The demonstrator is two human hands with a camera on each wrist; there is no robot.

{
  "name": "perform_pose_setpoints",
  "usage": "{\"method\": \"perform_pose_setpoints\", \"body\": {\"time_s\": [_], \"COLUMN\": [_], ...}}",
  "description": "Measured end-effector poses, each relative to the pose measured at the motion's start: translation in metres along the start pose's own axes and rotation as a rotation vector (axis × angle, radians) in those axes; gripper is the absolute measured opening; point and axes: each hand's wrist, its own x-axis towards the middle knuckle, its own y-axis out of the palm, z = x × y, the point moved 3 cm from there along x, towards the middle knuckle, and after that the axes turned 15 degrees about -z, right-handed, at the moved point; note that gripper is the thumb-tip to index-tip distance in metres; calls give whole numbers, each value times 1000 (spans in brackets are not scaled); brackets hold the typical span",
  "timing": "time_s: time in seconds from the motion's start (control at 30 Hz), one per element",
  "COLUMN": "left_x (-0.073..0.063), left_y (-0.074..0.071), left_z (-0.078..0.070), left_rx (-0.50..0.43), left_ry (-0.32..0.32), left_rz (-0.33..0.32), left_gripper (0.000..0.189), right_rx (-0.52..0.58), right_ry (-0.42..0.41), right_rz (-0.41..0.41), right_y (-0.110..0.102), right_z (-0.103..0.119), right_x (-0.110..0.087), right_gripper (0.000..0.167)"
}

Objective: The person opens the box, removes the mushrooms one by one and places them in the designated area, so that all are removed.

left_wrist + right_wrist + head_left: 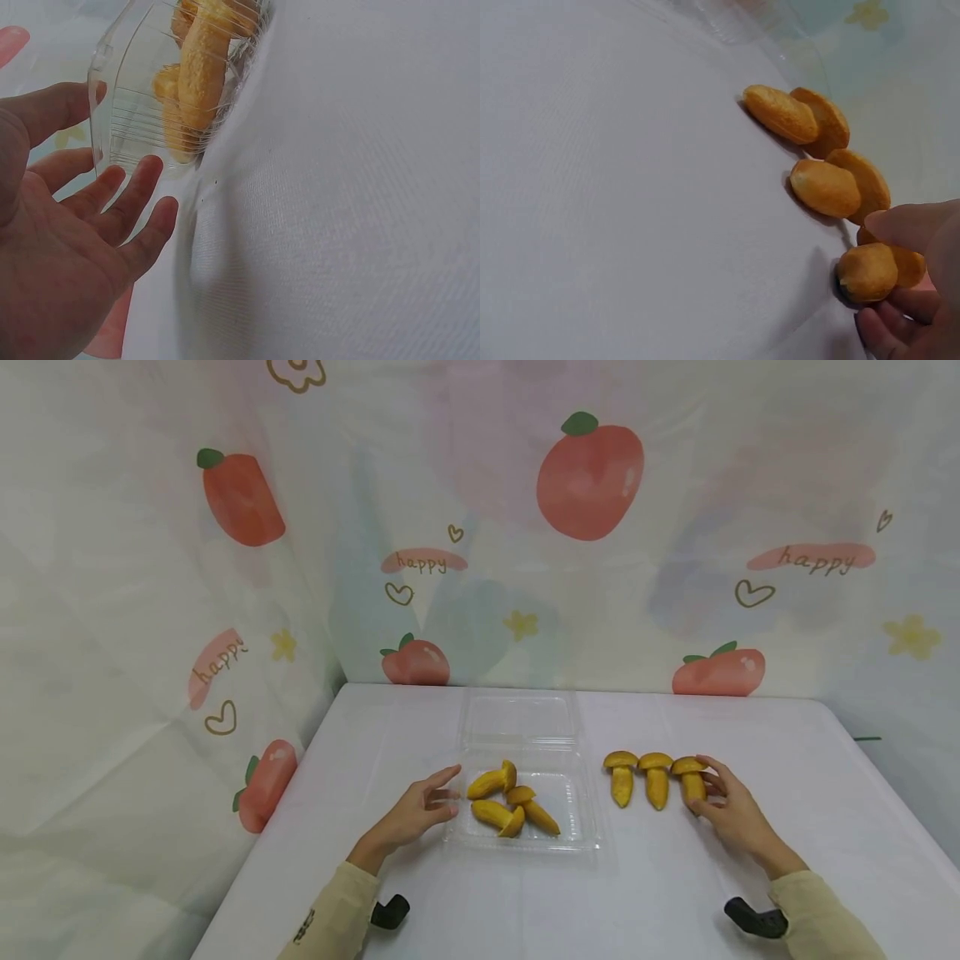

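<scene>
A yellow-brown toy-like mushroom (692, 787) lies at the right end of a row of three. My right hand (733, 814) has its fingers and thumb around this mushroom's cap and stem, seen closely in the right wrist view (868, 273). The middle mushroom (656, 781) and the left mushroom (621, 781) lie beside it, stems toward me. A clear plastic clamshell box (581, 810) stands with its lid (517, 717) laid back, holding three more mushrooms. At the box's left rim is my left hand (416, 810), its fingers spread and relaxed; in the left wrist view the fingertips (152, 166) come right up to the wall.
A white cloth covers the table (525, 902). Behind it hangs a curtain (480, 527) printed with fruit, hearts and "happy", which also runs down the left side. Black curved pieces (753, 918) stick out by both sleeves.
</scene>
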Motion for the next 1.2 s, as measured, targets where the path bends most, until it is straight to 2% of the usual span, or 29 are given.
{"method": "perform_pose_setpoints", "body": {"time_s": [0.23, 0.43, 0.8, 1.2], "left_x": [1, 1, 1, 0], "left_y": [0, -1, -1, -1], "left_z": [-3, -3, -3, -3], "left_rx": [8, 18, 10, -1], "left_ry": [-1, 14, 1, 10], "left_rz": [-1, -2, -2, 1], "left_gripper": [68, 67, 67, 68], "right_rx": [-68, -129, -81, 65], "right_ry": [53, 45, -66, -143], "right_rz": [98, 138, 77, 1], "right_y": [-11, -20, -20, 10], "right_z": [12, 29, 70, 88], "right_x": [-2, -7, -15, -22], "right_gripper": [88, 82, 67, 56]}}
